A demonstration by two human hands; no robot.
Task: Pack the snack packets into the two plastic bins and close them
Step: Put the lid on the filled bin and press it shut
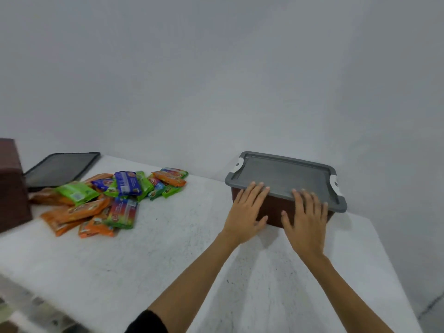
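The left hand (247, 212) and right hand (305, 222) rest with straight, slightly spread fingers (258, 188) against the near long side of the lidded brown bin (275, 211) at the table's (168, 248) right, while the loose snack packets (108, 198) lie well apart leftward, nearer the left hand.

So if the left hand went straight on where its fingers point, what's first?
The grey lid on the brown bin; fingertips of the left hand seem to rest at its near rim, contact unclear.
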